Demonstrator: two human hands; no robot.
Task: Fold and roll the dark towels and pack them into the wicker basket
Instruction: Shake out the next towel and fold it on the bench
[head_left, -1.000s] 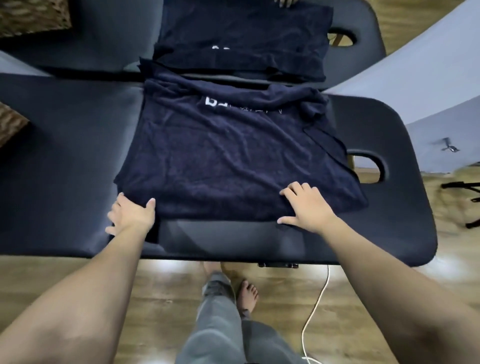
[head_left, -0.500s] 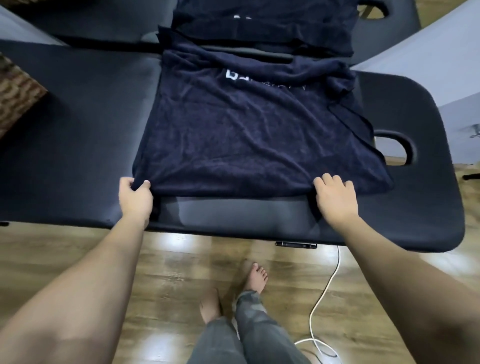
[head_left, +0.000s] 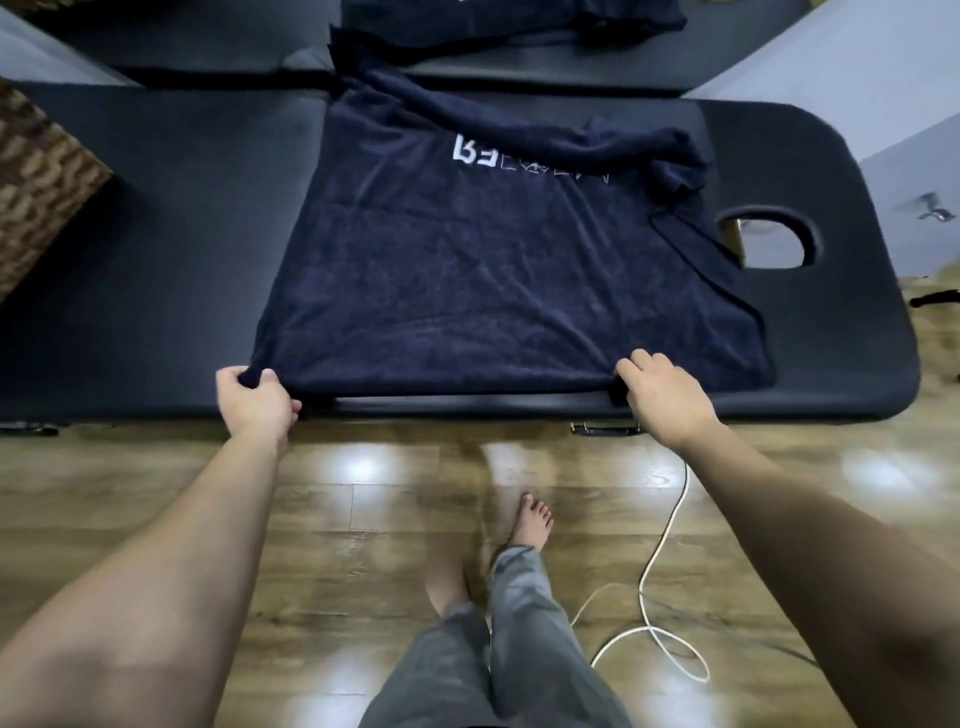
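Both hands, flat on the towel (head_left: 483, 270) before, now grip its near edge: left hand (head_left: 254, 400), right hand (head_left: 665, 397). Folding can start.

Black padded massage table (head_left: 156, 218) with an oval face hole (head_left: 769, 241), second black table (head_left: 571, 80) behind it, wooden floor (head_left: 363, 519), white cable (head_left: 660, 551) looping across it

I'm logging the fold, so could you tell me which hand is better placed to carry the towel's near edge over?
Probably left: the left hand pinches the towel at its corner; the right hand grips mid-edge.
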